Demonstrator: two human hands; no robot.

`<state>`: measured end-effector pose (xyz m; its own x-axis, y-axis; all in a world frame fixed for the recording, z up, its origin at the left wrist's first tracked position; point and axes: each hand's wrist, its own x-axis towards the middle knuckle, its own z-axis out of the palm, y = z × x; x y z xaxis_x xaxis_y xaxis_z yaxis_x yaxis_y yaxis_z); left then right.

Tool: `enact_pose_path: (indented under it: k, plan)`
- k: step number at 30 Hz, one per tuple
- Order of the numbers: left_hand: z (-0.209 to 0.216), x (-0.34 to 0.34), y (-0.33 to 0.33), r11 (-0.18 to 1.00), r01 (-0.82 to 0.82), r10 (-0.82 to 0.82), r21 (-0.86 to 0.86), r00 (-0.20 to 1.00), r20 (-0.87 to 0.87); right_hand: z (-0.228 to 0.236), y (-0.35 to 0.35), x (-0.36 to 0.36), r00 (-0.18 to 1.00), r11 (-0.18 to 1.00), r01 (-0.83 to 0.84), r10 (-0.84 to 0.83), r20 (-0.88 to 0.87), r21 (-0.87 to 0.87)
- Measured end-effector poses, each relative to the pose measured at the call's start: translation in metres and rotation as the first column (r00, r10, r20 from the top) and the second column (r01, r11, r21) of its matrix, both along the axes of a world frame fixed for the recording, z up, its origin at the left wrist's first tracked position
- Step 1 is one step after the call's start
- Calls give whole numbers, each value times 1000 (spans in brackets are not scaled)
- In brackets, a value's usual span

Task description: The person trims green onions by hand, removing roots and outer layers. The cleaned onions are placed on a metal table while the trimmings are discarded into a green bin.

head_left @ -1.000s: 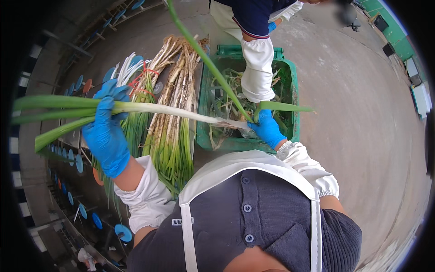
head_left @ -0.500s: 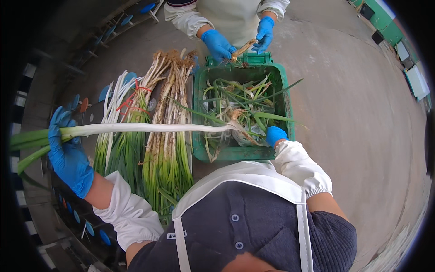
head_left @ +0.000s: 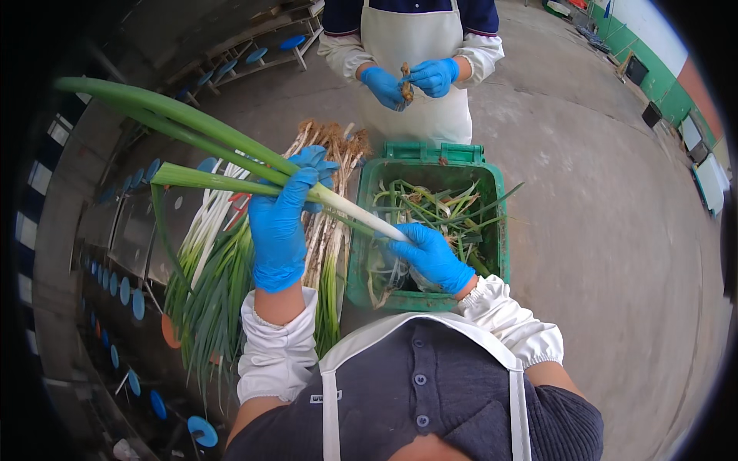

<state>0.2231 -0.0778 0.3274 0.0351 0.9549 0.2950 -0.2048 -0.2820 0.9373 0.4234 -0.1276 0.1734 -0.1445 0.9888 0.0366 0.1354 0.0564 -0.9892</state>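
Note:
A long green onion [head_left: 356, 213] slants in front of me over the table and the bin, its green leaves fanning out to the upper left. My left hand [head_left: 283, 223], in a blue glove, is closed around the stalk where the leaves split. Lower down, my right hand [head_left: 432, 258], also gloved, grips the white end, and its fingers hide the tip. Beneath the right hand is a green bin [head_left: 501, 230] with leaf scraps [head_left: 430, 201] and clear plastic inside. Under my left forearm lie bundled green onions [head_left: 223, 269], and beside them unpeeled ones with brown roots [head_left: 329, 142].
Across the bin stands a co-worker in a white apron [head_left: 415, 54], whose blue-gloved hands hold a small brownish piece [head_left: 407, 83]. Blue round stools [head_left: 293, 43] line the left side. A dark container [head_left: 636, 69] stands by the green wall at the far right.
My left hand has swung right and up with the green onion, tilting it. My right hand has moved left from the bin's corner onto the white end. The frayed outer skin no longer shows there.

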Motion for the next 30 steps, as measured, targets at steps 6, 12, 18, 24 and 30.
enact_pose_path:
  k: [6,12,18,24,30]
  plan:
    - [-38,-5,6,939,286,-306,-190,948,-85,9,6,4,975,983,-172,160,-155,-69]
    - [-34,-17,17,987,34,-47,-158,996,-78,-5,9,25,993,990,-114,110,-49,-79]
    - [-44,-17,22,988,-24,23,-155,1000,-3,-18,12,29,984,977,-43,5,176,210]
    - [-46,-36,37,976,-211,216,-61,973,78,-9,15,34,986,999,-43,45,159,-14]
    - [-60,-45,39,991,123,-92,-51,909,407,-12,12,40,995,998,57,-55,81,-24]
